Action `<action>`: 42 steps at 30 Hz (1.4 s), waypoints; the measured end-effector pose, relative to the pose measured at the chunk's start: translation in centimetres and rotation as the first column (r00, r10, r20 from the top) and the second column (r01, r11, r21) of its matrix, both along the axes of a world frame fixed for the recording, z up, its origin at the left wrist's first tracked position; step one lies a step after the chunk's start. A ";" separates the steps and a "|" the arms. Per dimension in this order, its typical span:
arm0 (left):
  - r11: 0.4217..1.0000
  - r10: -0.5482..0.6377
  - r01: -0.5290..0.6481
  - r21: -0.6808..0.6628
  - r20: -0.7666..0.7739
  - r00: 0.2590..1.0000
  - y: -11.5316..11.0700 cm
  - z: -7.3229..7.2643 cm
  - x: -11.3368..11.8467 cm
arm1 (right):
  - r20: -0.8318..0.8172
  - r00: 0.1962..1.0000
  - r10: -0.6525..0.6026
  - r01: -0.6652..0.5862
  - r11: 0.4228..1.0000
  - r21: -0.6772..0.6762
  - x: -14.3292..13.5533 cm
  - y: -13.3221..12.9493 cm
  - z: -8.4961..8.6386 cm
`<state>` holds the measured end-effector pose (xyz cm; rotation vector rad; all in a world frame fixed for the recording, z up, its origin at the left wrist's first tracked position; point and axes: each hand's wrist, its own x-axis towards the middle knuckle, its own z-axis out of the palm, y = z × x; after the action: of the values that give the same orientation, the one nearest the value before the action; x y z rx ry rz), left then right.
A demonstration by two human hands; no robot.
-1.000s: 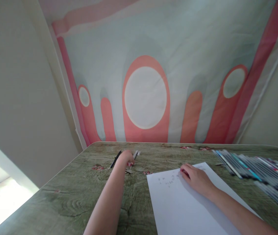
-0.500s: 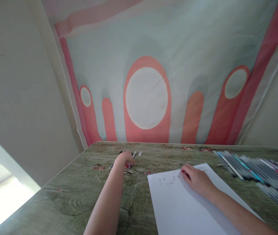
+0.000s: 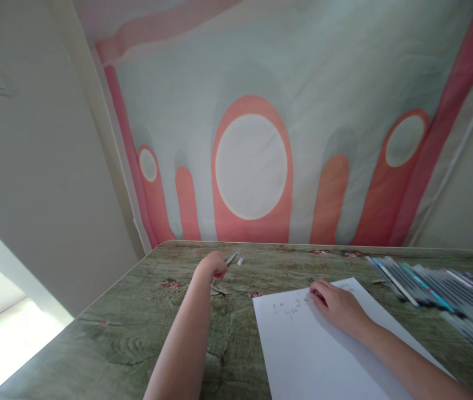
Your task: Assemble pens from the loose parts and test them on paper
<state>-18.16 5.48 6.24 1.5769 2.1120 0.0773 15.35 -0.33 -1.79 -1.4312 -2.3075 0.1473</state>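
My left hand point(image 3: 214, 265) is closed on a pair of scissors near the back of the table. The pale blades point(image 3: 231, 258) point up and to the right out of the fist. A small white piece point(image 3: 240, 261) lies just right of the blade tips. My right hand point(image 3: 333, 303) rests with curled fingers on the upper part of a white sheet of paper point(image 3: 303, 350). Small dark marks show on the paper left of its fingertips. Whether those fingers hold anything is hidden.
Several grey-barrelled pens or markers point(image 3: 436, 286) lie in rows on the right of the wood-patterned table point(image 3: 115, 328). Behind the table hangs a pink and pale green backdrop point(image 3: 303, 72). A bright opening shows at the lower left.
My left hand has lifted slightly and turned, and the scissors blades now show clearly beyond it. The dark handles seen beside it are now hidden. My right hand stays at the same spot on the paper.
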 end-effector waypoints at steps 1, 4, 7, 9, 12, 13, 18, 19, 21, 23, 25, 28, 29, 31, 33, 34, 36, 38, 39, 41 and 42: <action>0.999 -0.004 0.003 0.032 0.018 1.000 0.0 0.3 0.0 | -0.001 1.000 0.001 -0.001 1.000 0.003 0.0 0.0 0.0; 0.989 -0.057 0.039 0.144 0.125 0.990 -0.1 1.2 0.8 | -0.003 1.000 -0.003 0.003 1.000 0.005 0.0 0.1 -0.2; 0.966 -0.166 0.098 0.240 0.283 0.945 0.0 1.2 3.2 | -0.004 1.000 -0.013 0.013 1.000 0.007 -0.1 0.1 -0.1; 0.947 -0.229 0.118 0.300 0.365 0.902 0.0 0.5 5.6 | -0.008 1.000 -0.016 0.016 1.000 0.014 -0.1 0.1 0.0; 0.929 -0.296 0.130 0.348 0.484 0.824 -0.5 -1.2 9.8 | -0.025 1.000 -0.013 0.014 1.000 0.028 -0.2 0.0 0.1; 0.926 -0.314 0.137 0.351 0.518 0.796 -0.7 -1.9 11.2 | -0.042 0.999 -0.011 0.013 0.999 0.033 -0.2 0.0 0.1; 0.975 -0.183 -0.080 0.209 0.951 0.250 -2.3 -4.8 16.0 | -0.256 0.967 -0.005 0.016 0.999 0.042 -0.7 0.0 0.1; 0.977 -0.163 -0.115 0.182 0.974 0.157 -2.5 -5.2 16.6 | -0.308 0.951 0.002 0.011 0.999 0.041 -0.8 0.1 0.1; 0.978 -0.128 -0.160 0.133 0.991 0.041 -2.9 -5.8 17.3 | -0.389 0.921 0.026 -0.010 0.999 0.044 -1.1 0.1 0.1; 0.981 -0.101 -0.169 0.098 0.995 -0.008 -3.1 -6.1 17.8 | -0.432 0.901 0.052 -0.033 0.998 0.050 -1.3 0.0 0.1; 0.984 -0.092 -0.153 0.086 0.995 -0.033 -3.3 -6.3 18.1 | -0.461 0.885 0.063 -0.046 0.998 0.047 -1.4 0.0 0.2; 0.989 -0.119 -0.102 0.111 0.990 -0.073 -3.7 -6.4 18.4 | -0.514 0.855 0.062 -0.064 0.998 0.015 -1.6 -0.1 0.3; 0.989 -0.126 -0.090 0.118 0.989 -0.079 -3.8 -6.4 18.5 | -0.532 0.845 0.060 -0.070 0.998 0.001 -1.6 -0.1 0.3; 0.989 -0.124 -0.089 0.119 0.991 -0.058 -3.8 -6.6 18.6 | -0.557 0.828 0.056 -0.080 0.997 -0.018 -1.6 -0.1 0.3; 0.984 -0.121 -0.133 0.119 0.993 -0.011 -3.6 -6.7 18.6 | -0.566 0.823 0.054 -0.077 0.997 -0.018 -1.5 0.0 0.2; 0.976 -0.132 -0.172 0.131 0.991 0.007 -3.4 -6.8 18.5 | -0.563 0.825 0.052 -0.072 0.997 -0.014 -1.4 0.0 0.1; 0.952 -0.170 -0.258 0.166 0.985 0.006 -2.8 -6.8 18.1 | -0.547 0.836 0.046 -0.057 0.998 -0.003 -1.2 0.1 0.0; 0.931 -0.193 -0.327 0.165 0.980 -0.055 -2.0 -6.9 17.4 | -0.515 0.856 0.037 -0.043 0.999 0.000 -1.0 0.1 0.0; 0.926 -0.190 -0.349 0.144 0.977 -0.101 -1.6 -7.0 17.0 | -0.491 0.870 0.033 -0.039 0.999 -0.001 -0.9 0.0 0.0; 0.916 -0.171 -0.390 0.088 0.968 -0.183 -0.8 -7.1 16.0 | -0.433 0.901 0.028 -0.032 0.999 -0.002 -0.7 0.0 0.0; 0.912 -0.163 -0.405 0.062 0.962 -0.217 -0.4 -7.3 15.6 | -0.403 0.915 0.027 -0.031 1.000 -0.002 -0.7 -0.1 -0.1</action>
<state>-2.58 5.04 -1.03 0.6647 0.7396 1.4430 14.66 -0.40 -1.85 -1.2329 -1.9887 0.4208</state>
